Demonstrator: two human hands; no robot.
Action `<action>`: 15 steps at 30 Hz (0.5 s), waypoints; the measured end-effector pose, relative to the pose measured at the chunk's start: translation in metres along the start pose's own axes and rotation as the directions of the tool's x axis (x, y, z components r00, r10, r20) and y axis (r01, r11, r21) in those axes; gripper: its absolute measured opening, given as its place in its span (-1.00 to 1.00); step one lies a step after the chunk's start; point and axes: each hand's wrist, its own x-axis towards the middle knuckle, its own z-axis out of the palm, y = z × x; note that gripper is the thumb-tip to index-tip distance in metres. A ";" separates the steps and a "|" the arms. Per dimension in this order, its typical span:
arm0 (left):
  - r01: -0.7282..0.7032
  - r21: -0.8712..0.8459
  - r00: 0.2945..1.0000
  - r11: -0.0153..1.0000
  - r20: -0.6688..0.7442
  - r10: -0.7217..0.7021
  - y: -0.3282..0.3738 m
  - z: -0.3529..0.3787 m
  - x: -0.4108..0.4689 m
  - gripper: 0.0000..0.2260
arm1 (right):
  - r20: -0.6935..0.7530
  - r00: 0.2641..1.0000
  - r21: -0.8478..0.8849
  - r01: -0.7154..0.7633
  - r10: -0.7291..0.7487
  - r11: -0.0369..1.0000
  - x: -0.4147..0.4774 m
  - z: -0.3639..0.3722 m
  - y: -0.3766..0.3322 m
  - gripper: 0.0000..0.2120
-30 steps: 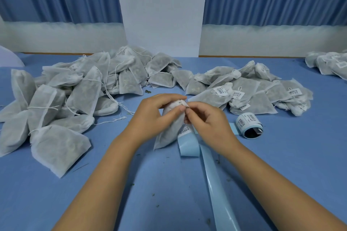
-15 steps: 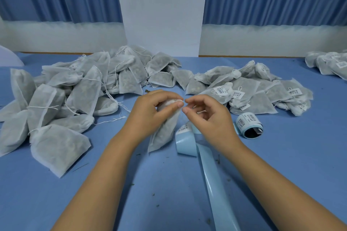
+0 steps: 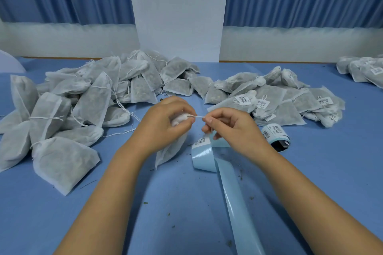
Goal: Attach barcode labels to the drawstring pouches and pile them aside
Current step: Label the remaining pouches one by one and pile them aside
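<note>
Blue counter (image 3: 62, 213) — the left hand (image 3: 163, 124) grips a pouch (image 3: 170, 151) by its top, the right hand (image 3: 232, 130) pinches its string (image 3: 198, 116) (pulled straight), hands slightly apart.

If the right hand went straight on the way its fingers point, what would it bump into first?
Probably the left hand, gripping the pouch by its neck: the right hand points at it along the drawstring it pinches.

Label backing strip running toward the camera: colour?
The backing strip is glossy light blue, best seen in the head view.
</note>
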 end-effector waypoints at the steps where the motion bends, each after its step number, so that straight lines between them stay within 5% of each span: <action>1: 0.007 -0.004 1.000 1.000 0.012 -0.007 0.001 -0.001 0.000 -0.91 | 0.034 0.999 0.021 -0.020 0.019 1.000 0.000 -0.001 -0.002 -0.93; 4: 0.115 -0.083 0.990 0.990 0.090 -0.107 0.006 -0.004 -0.003 -0.93 | 0.004 0.999 -0.029 0.042 -0.042 0.999 -0.001 -0.002 -0.003 -0.91; 9: 0.379 -0.325 0.905 0.867 0.328 -0.272 0.017 -0.008 -0.003 -0.86 | -0.181 0.920 -0.259 0.297 -0.349 0.919 -0.005 0.000 -0.003 -0.91; 15: 0.423 -0.675 0.904 0.604 0.268 -0.334 0.025 -0.003 0.000 -0.88 | -0.194 0.876 -0.314 0.371 -0.442 0.874 -0.006 0.009 0.008 -0.89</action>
